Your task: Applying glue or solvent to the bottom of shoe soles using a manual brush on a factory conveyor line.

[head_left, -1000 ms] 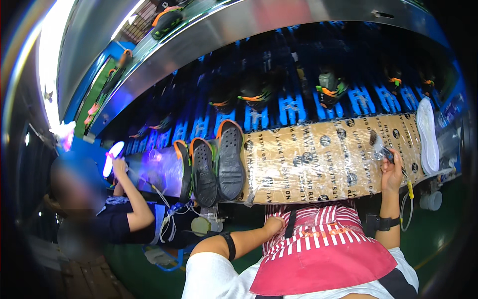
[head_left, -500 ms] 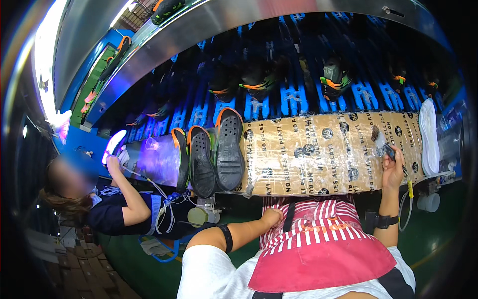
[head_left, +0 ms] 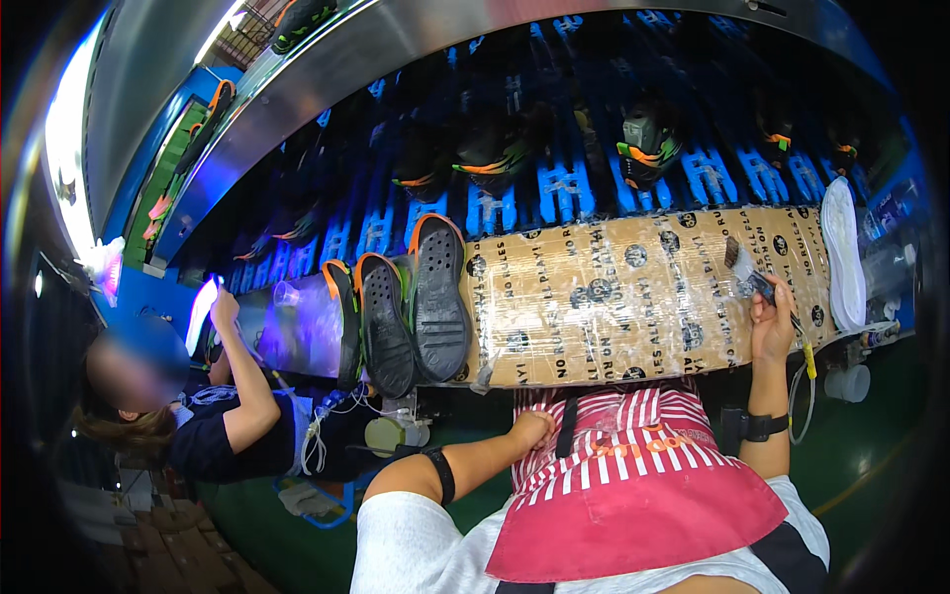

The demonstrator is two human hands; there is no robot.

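Note:
My right hand (head_left: 772,322) is closed round the dark handle of a glue brush (head_left: 749,275), over the right part of the cardboard-covered bench (head_left: 614,307). The brown bristles point up and left. Below that hand hangs a clear tube with a yellow fitting (head_left: 809,361). My left hand (head_left: 534,429) is curled against the striped red apron (head_left: 614,426), and whatever is under its fingers is hidden. Dark shoe soles with holes and orange rims, a broad one (head_left: 439,297) among them, stand in a row left of the cardboard. A white sole (head_left: 842,252) lies at the bench's right end.
Behind the bench runs a dark conveyor with blue racks (head_left: 564,183) bearing shoe uppers (head_left: 648,148). At left a co-worker in a dark top (head_left: 223,426) holds up a white sole (head_left: 201,317). A pale container (head_left: 396,434) hangs under the bench edge.
The whole view has shifted a little. My right hand still holds the brush at nearly the same place, and my left has stayed at the apron. The co-worker's raised hand and white sole have moved.

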